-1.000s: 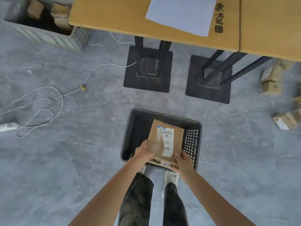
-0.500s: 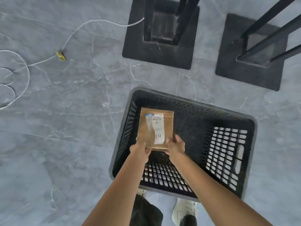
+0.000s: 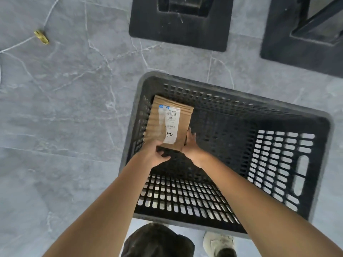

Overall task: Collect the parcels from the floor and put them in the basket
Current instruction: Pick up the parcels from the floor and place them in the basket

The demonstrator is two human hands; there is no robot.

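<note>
Inside the black basket point(image 3: 232, 90), close to its left wall, the brown parcel point(image 3: 168, 123) is held at its near end. The left hand point(image 3: 154, 154) has its grip curled around this end, and the right hand point(image 3: 191, 145) pinches the right edge. The basket stands on the grey floor point(image 3: 65, 108).

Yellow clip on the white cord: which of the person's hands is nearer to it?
Left. The left hand grips the near end of the parcel, on the side toward the yellow clip; the right hand holds its right edge, farther across the basket.
</note>
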